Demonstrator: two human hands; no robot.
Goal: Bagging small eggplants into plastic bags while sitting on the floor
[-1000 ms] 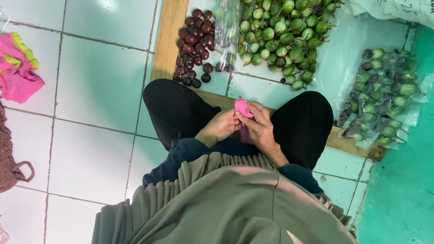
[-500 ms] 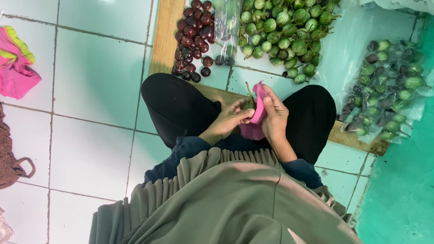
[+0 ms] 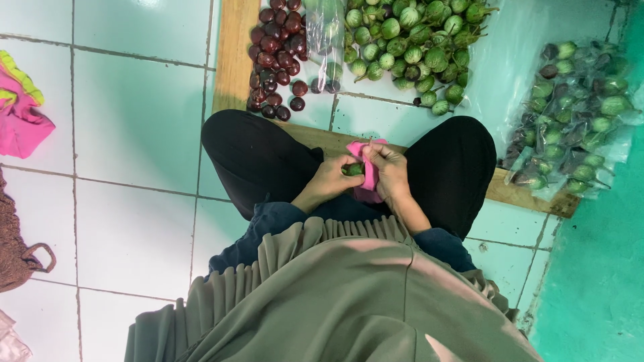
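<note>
Both hands dropped lower into the lap: left hand (image 3: 333,182) pinches a small green eggplant (image 3: 353,170), right hand (image 3: 388,175) clutches pink cloth (image 3: 367,182).

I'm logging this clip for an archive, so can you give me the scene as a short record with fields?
setting: person seated cross-legged on a tiled floor
left hand: grips a small green eggplant
right hand: holds a pink cloth against the eggplant
ahead, left: dark red pile
ahead, centre: loose green pile
ahead, right: bagged eggplants
under piles: wooden board
far left: pink fabric
</note>
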